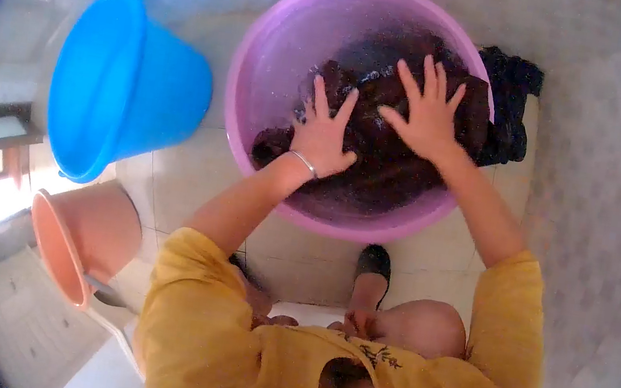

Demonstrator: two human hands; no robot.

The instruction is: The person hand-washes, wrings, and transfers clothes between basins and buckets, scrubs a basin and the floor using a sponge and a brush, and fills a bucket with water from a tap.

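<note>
A wide pink basin [288, 12] stands on the floor in front of me, with dark brown wet cloth [383, 160] and some water inside. My left hand [325, 134], with a silver bangle on its wrist, lies on the left part of the cloth with its fingers spread. Further right and a little higher, my right hand [428, 119] rests palm down on the same cloth, fingers also spread wide. Neither hand grips anything. Black cloth [510, 103] lies beside the basin's right rim.
To the left, a blue bucket [171, 87] lies tipped with its mouth facing left. Below it is an orange mug-like bucket with a long handle [94, 239]. My dark shoe [373, 266] is close to the basin's near rim, on the tiled floor [192, 185].
</note>
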